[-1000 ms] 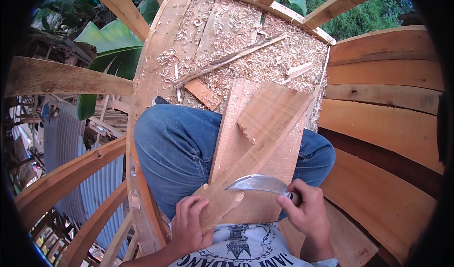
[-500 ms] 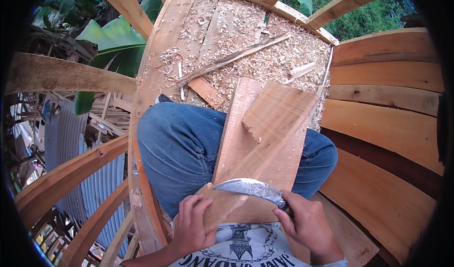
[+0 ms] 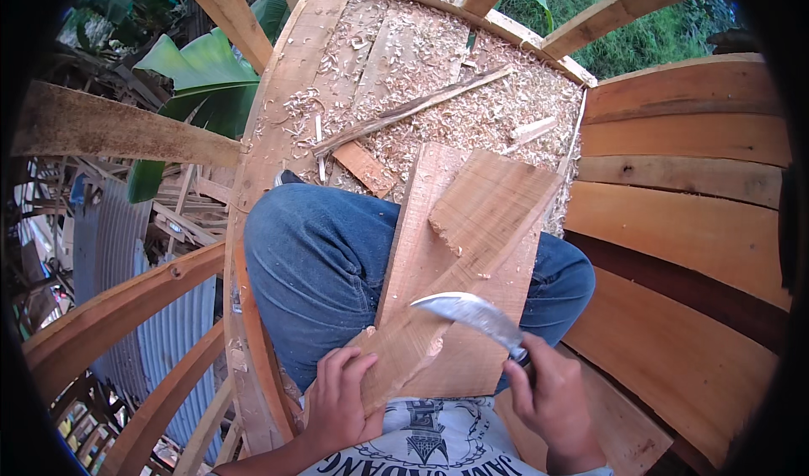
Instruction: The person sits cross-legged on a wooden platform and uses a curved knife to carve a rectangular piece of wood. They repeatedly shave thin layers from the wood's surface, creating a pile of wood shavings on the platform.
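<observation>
Clamping its grip around a dark handle, the right hand (image 3: 552,396) carries a curved blade (image 3: 472,314) that arcs up and left over the wooden board (image 3: 459,265). The left hand (image 3: 341,396) closes on the board's near lower-left corner. The board rests across the denim-clad knees (image 3: 320,265), its long axis running away toward the shaving-strewn plank floor (image 3: 421,96).

Blade lifting off the plank

My right hand (image 3: 552,400) is drawing back toward 5 o'clock, tipping the curved knife (image 3: 472,314) so its point is swinging up toward 10 o'clock; my left hand (image 3: 341,396) is sliding down the plank (image 3: 459,257) edge toward 7 o'clock.
</observation>
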A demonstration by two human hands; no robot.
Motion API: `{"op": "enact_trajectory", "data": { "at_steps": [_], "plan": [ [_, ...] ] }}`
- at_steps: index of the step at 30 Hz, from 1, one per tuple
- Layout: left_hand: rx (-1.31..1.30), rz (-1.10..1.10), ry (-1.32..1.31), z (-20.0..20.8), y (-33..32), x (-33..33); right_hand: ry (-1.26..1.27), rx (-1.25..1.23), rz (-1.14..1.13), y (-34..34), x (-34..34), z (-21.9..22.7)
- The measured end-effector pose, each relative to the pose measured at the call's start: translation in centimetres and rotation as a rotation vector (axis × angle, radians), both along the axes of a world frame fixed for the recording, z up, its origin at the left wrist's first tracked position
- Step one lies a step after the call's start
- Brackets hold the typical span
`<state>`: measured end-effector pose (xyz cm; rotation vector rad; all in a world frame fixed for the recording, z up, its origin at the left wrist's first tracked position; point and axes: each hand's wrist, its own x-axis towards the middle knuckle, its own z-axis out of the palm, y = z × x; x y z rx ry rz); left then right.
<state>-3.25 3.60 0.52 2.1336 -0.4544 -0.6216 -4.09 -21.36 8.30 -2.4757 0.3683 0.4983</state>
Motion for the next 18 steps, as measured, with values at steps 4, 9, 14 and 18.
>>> {"op": "enact_trajectory", "data": {
  "at_steps": [4,9,14,18],
  "plan": [
    [0.011,0.000,0.012,0.0,0.0,0.0,-0.013,0.003,0.108,0.0,-0.2,-0.8],
    [0.016,-0.004,0.010,0.1,0.3,0.0,-0.209,-0.240,-0.392,-6.2,0.2,-2.8],
    [0.013,0.015,0.012,0.1,0.1,-0.2,-0.198,-0.089,-0.356,-4.5,-0.9,-1.4],
    [-0.003,0.019,0.041,-0.2,0.2,-0.2,-0.129,0.224,0.017,0.7,-1.1,-2.8]
  ]
}}
